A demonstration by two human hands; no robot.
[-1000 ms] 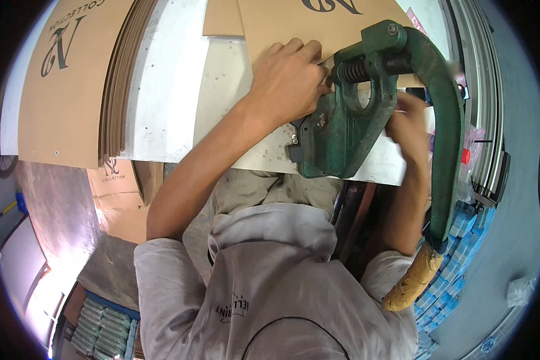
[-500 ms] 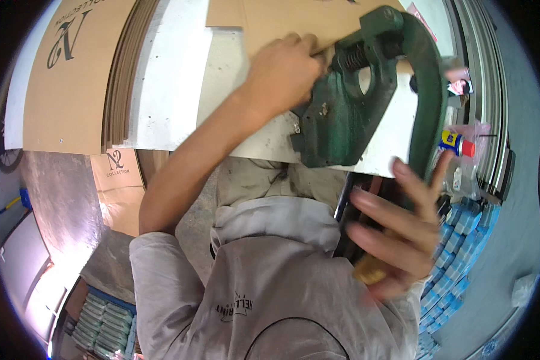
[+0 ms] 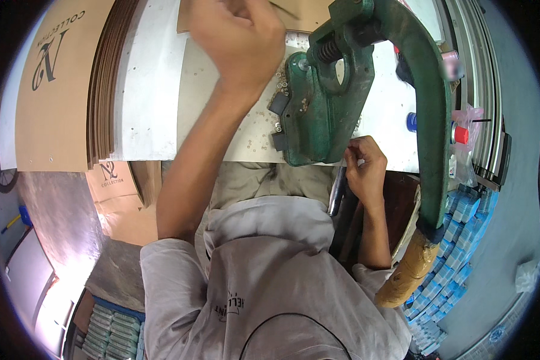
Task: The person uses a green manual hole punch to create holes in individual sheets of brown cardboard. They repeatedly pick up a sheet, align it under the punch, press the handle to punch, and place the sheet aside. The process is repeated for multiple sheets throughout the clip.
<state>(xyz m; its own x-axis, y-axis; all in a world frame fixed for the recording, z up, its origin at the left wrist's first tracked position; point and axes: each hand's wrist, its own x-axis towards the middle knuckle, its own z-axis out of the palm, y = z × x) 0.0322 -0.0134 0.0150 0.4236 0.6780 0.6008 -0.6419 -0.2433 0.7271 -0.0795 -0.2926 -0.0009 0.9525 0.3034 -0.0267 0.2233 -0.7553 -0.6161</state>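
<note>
A green hand-lever eyelet press [image 3: 327, 102] stands on the white tabletop [image 3: 147, 102], its taped tan handle [image 3: 411, 273] swung down at the right. Small metal rings like eyelets [image 3: 280, 81] lie scattered left of its base. My left hand [image 3: 240, 45] is raised over the far side, beside a brown cardboard sheet [image 3: 297, 15]. Its fingers are curled but smeared by motion, and I cannot see whether they grip the sheet. At the press's near right corner, my right hand [image 3: 366, 162] pinches its fingertips together; anything between them is too small to make out.
A stack of printed brown cardboard sheets [image 3: 60, 90] stands at the left. Right of the press are a blue can with a red cap [image 3: 460, 134] and a plastic bag [image 3: 474, 117]. Blue wrapped bundles [image 3: 447, 264] lie lower right; a cardboard box [image 3: 120, 201] is below the table.
My left hand moved up and left, away from the press. My right hand left the lever side and came to the press's near corner. The handle now shows uncovered.
</note>
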